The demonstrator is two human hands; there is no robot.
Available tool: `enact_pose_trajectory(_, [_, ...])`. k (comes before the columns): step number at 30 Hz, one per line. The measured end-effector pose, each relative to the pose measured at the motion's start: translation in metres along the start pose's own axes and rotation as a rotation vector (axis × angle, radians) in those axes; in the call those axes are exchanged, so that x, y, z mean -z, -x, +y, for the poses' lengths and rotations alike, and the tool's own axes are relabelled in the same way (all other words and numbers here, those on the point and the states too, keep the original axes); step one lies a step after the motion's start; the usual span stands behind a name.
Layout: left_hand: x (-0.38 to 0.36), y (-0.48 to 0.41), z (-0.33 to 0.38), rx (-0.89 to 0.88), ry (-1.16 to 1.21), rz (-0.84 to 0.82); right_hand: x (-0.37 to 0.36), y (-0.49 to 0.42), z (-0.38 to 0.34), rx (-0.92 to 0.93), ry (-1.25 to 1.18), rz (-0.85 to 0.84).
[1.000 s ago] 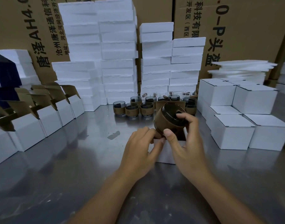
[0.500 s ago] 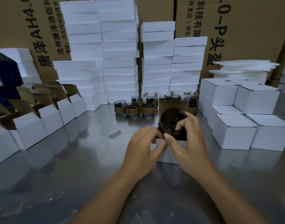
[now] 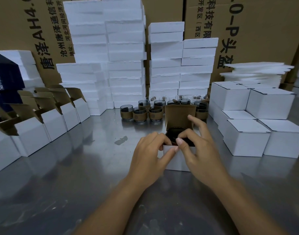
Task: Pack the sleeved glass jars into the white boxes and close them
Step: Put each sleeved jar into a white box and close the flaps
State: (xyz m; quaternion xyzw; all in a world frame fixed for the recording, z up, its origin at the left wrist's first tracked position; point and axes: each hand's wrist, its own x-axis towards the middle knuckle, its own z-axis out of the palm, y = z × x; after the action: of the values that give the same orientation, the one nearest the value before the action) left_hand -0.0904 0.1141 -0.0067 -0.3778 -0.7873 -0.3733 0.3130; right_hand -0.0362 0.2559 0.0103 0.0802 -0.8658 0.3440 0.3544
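Note:
A small white box [image 3: 177,162] stands in the middle of the steel table, its brown-lined lid flap [image 3: 180,114] upright at the back. A dark glass jar [image 3: 175,131] sits low inside it, with only the rim showing. My left hand [image 3: 150,155] pinches the box's front wall, thumb outside and fingers over the edge. From the right, my right hand [image 3: 201,150] pinches the jar's near rim with thumb and index finger, and its other fingers are spread toward the lid. Behind the box stand several more jars in brown sleeves [image 3: 140,113].
A row of open white boxes [image 3: 35,129] with raised flaps lines the left side. Closed white boxes [image 3: 247,138] are stacked at the right. Tall stacks of white foam slabs [image 3: 125,53] and large cardboard cartons [image 3: 264,31] fill the back.
My right hand has turned the jar upright and lowered it down into the box. My left hand has stayed on the box's front wall.

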Motion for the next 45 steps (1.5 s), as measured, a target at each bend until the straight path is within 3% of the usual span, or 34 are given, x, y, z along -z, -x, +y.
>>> enact_pose_trajectory(9, [0.000, -0.001, 0.000, -0.014, -0.009, -0.001, -0.003, 0.000, 0.006, 0.046, 0.152, -0.072])
enact_pose_trajectory(13, [0.002, -0.002, 0.003, 0.128, 0.155, 0.051, -0.003, -0.004, -0.001, -0.034, -0.087, 0.194])
enact_pose_trajectory(16, [0.002, -0.005, 0.003, 0.302, 0.353, 0.091, 0.000, -0.008, 0.001, -0.238, -0.278, 0.350])
enact_pose_trajectory(19, [0.001, -0.008, 0.001, 0.511, 0.481, 0.011, 0.000, -0.012, 0.007, -0.540, -0.447, 0.244])
enact_pose_trajectory(22, [0.000, -0.011, 0.000, 0.627, 0.531, -0.086, -0.001, -0.014, 0.009, -0.658, -0.502, 0.130])
enact_pose_trajectory(28, [0.002, -0.011, 0.003, 0.716, 0.648, -0.155, -0.004, -0.014, 0.009, -0.654, -0.539, 0.029])
enact_pose_trajectory(37, [0.003, -0.013, 0.005, 0.652, 0.704, -0.197, -0.004, -0.013, 0.009, -0.505, -0.563, 0.010])
enact_pose_trajectory(45, [0.002, -0.011, 0.005, 0.638, 0.666, -0.167, -0.007, -0.016, 0.013, -0.632, -0.673, 0.101])
